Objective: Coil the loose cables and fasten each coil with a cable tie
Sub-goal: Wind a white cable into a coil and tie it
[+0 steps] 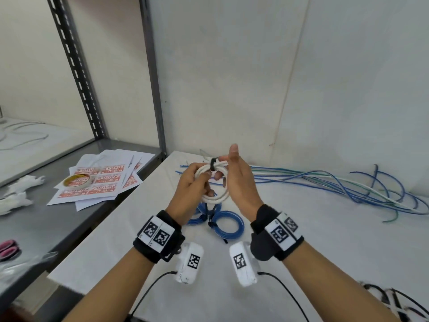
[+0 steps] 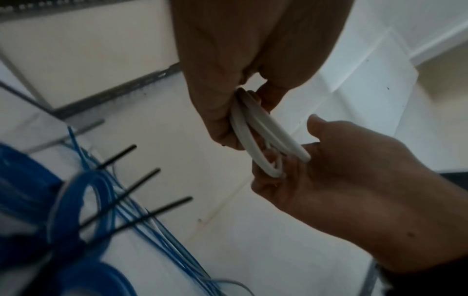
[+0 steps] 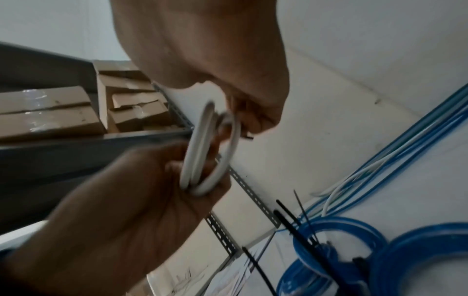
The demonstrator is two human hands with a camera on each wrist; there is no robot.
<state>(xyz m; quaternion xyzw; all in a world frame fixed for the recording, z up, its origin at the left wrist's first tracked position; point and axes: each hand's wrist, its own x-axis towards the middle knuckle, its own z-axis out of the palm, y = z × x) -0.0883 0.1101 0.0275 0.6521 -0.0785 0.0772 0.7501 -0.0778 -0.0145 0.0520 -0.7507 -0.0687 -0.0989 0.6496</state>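
A white cable coil [image 1: 214,182] hangs in the air between both hands, above the table [image 1: 301,240]. The left hand [image 1: 190,189] grasps its near side; the right hand [image 1: 236,180] pinches the far side by one black tie [image 1: 212,164]. Two tied blue coils [image 1: 228,225] lie below, loose cables [image 1: 336,182] to the right.

Grey metal shelf [image 1: 69,219] as landmark. On it: sheets of red FRAGILE labels [image 1: 97,180], fanned, overlapping. Tape roll [image 1: 77,180] on labels' near-left part. White crumpled gloves [image 1: 16,194] left of labels. Pink-handled item [image 1: 8,248] at shelf's near-left edge. Slotted upright [image 1: 74,66] rises behind labels. Cardboard boxes [image 3: 50,112] stacked on shelf level in right wrist view.
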